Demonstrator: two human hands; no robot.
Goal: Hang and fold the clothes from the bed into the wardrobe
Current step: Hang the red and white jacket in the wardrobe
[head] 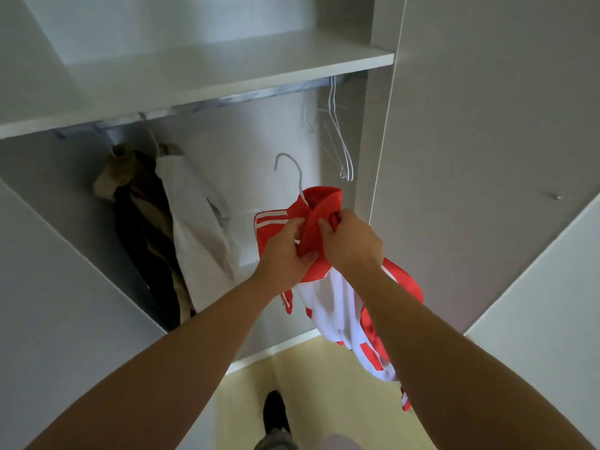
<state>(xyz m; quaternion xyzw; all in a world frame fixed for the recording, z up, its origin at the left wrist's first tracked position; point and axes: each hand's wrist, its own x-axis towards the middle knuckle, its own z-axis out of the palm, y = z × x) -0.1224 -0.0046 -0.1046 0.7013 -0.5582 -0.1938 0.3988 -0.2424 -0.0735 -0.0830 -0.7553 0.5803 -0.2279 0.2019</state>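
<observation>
Gripping the jacket [325,200] collar with left hand [285,253] and right hand [353,243], mid-frame. Likely needs hanger hook [298,172] raised toward rail [246,96], upper centre.

I see a dim, grey-toned view, soft light on the shelf [227,69] top, heavy shadow beneath it round the hung clothes [194,228], straight wardrobe panels [487,125] bowed at my frame edges, fine detail slightly smeared

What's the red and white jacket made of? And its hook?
The red and white jacket looks like smooth, slightly shiny sports fabric, maybe polyester: it drapes limply. The thin pale hanger hook looks like coated wire, judging by its slim bend.
</observation>
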